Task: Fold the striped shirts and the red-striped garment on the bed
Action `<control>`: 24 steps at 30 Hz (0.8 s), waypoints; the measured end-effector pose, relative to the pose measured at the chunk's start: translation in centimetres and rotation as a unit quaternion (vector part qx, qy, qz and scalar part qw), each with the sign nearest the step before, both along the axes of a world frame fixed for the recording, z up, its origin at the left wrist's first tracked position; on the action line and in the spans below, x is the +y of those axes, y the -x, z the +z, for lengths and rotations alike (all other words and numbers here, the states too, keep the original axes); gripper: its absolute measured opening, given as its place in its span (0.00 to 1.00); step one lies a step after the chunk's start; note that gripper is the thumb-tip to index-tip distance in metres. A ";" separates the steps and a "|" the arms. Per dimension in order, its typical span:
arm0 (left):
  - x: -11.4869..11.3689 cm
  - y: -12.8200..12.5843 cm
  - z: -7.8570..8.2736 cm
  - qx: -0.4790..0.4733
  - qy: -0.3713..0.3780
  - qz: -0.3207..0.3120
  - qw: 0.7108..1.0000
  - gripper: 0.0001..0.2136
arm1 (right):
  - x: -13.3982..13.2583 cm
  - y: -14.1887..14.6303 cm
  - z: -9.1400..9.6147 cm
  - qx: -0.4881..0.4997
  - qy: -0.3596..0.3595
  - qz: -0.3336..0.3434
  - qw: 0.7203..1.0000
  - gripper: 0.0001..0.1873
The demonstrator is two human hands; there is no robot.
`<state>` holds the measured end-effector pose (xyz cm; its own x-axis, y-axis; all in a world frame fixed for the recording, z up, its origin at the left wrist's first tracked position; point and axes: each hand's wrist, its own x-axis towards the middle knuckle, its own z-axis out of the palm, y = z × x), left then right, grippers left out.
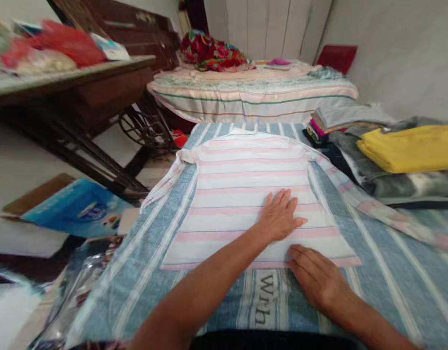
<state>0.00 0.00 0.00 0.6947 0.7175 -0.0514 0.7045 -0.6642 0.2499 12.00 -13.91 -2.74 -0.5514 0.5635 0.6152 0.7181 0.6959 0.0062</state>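
Observation:
A long-sleeved shirt (241, 182) with white and pink stripes lies spread flat, its neck away from me and its hem close to me. Both sleeves are stretched out to the sides. My left hand (280, 216) rests palm down on the lower right part of the shirt, fingers spread. Just below it, my right hand (314, 274) lies over the hem, its fingers side by side and slightly bent. Nothing shows in either hand. Beneath the shirt is a blue striped bed sheet (147, 277) with printed letters near me.
Folded clothes, a yellow one (413, 146) among them, are stacked at the right. A sewing machine table (81, 80) with red bags stands at the left, a blue box (78, 206) below it. Behind is another bed (253, 99) with a red flowered blanket (212, 51).

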 end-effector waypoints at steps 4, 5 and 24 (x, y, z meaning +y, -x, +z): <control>0.3 -0.2 -0.5 0.027 0.013 0.019 0.999 0.34 | -0.5 -0.1 -0.5 -0.011 0.019 -0.001 1.000 0.15; 0.3 -0.2 -0.6 0.031 0.015 0.018 0.999 0.34 | -0.6 -0.1 -0.5 -0.011 0.021 0.000 1.000 0.15; -0.8 -0.1 -0.3 0.034 -0.005 -0.012 0.999 0.36 | -0.5 1.1 -0.1 0.035 0.024 -0.018 0.999 0.16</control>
<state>0.07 -0.76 -0.27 0.7066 0.7017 -0.0914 0.7037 -0.6832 0.1949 10.89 -14.43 -2.84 -0.4862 0.6118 0.6239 0.7403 0.6677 -0.0779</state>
